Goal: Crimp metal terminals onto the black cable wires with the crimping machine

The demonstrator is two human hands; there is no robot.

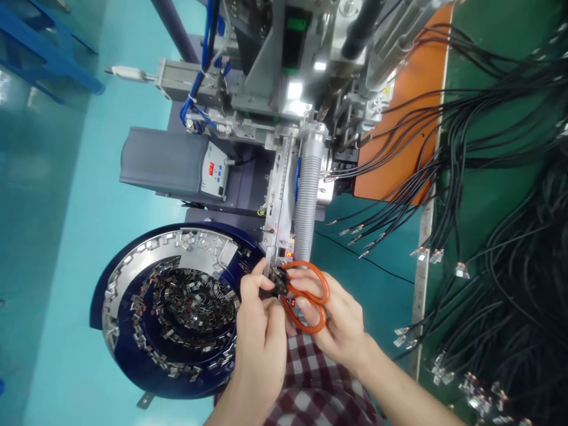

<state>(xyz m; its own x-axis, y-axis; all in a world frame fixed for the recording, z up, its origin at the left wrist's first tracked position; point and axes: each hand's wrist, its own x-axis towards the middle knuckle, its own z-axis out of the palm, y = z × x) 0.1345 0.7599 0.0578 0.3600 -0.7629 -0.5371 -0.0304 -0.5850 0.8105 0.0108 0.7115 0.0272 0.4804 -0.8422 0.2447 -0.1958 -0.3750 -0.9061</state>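
Observation:
My right hand [339, 313] grips a pair of scissors [327, 290] with orange loop handles, its fingers through and around the loops. The short dark blades point left, toward my left hand [261, 331]. That hand is closed beside the blade tips, thumb and fingers bent together; whatever lies between them is too small or hidden to tell. Both hands are over the near end of a metal feed rail [281, 183]. Just left of my left hand stands a dark blue bowl feeder [110, 349] with many small metal terminals along its spiral track and heaped in its middle.
A grey ribbed hose [307, 195] runs beside the rail up to the machine [266, 77]. A grey control box [168, 163] with a red display stands at left. On the right, black cables [465, 142] with metal ends cross an orange plate [394, 148] and a green surface.

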